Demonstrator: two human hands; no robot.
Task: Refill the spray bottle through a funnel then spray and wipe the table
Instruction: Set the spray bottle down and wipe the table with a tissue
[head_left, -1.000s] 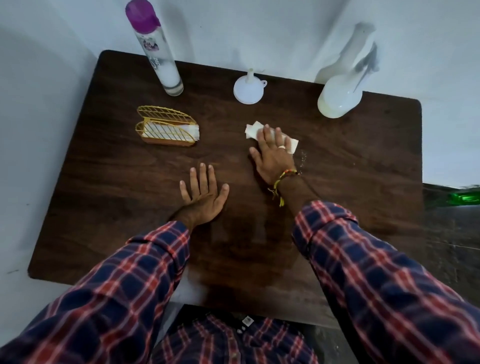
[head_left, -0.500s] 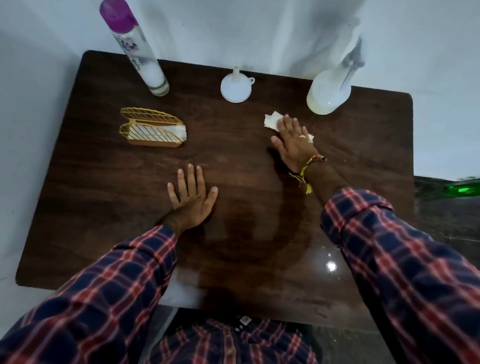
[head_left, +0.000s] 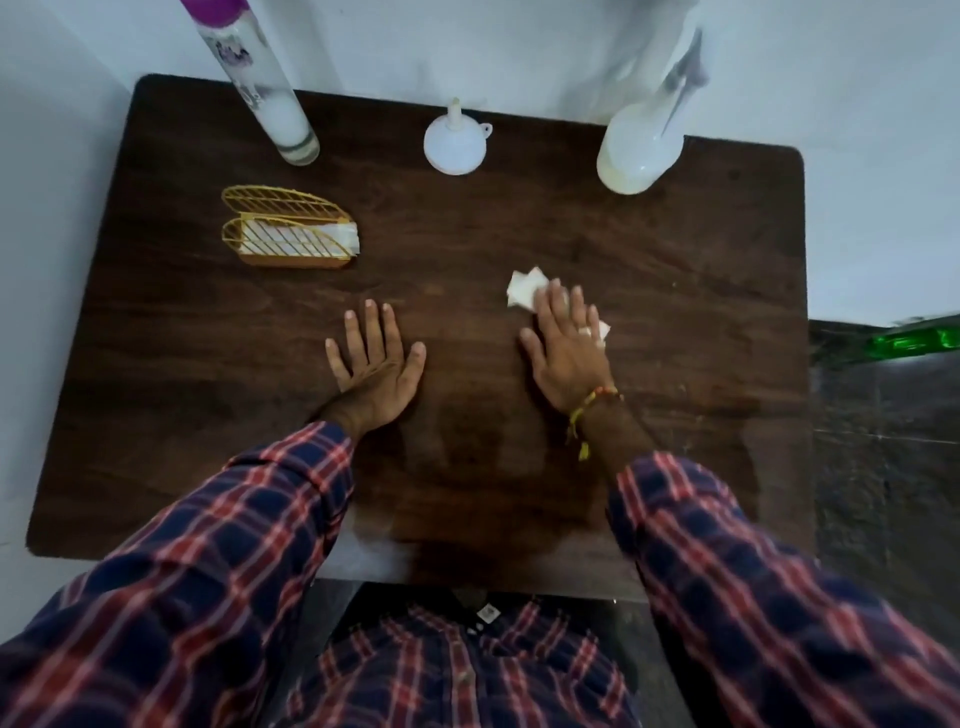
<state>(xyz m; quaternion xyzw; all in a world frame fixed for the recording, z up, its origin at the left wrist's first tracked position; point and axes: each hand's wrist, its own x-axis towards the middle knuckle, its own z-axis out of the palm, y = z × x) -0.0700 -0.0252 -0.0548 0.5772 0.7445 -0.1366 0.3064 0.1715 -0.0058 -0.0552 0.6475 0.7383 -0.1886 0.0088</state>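
Your left hand (head_left: 374, 358) lies flat on the dark wooden table (head_left: 675, 312), palm down, fingers spread apart and holding nothing, the plaid sleeve (head_left: 218, 545) running back toward you. Beyond that hand and off to its left stands a gold wire napkin holder (head_left: 288, 228) with white napkins tucked inside; farther beyond, near the table's back edge, a tall clear bottle with a purple cap (head_left: 254, 83) stands upright, milky liquid showing in its lower part. Beyond the gap between your two hands, a white funnel (head_left: 455, 143) rests mouth-down with its spout pointing up, well apart from both. Your right hand (head_left: 566, 353), just to the right of the left with bare wood between them, presses flat on a crumpled white tissue (head_left: 524, 291), fingers laid close together over it rather than gripping; the tissue pokes out past your fingertips and again at the little-finger side. A yellow and orange thread band (head_left: 592, 410) circles that wrist. Beyond the right hand and slightly to its right, the white spray bottle (head_left: 641, 148) stands near the back edge, its trigger head blurred against the pale wall. The wood nearest you shows a darker, damp-looking sheen.
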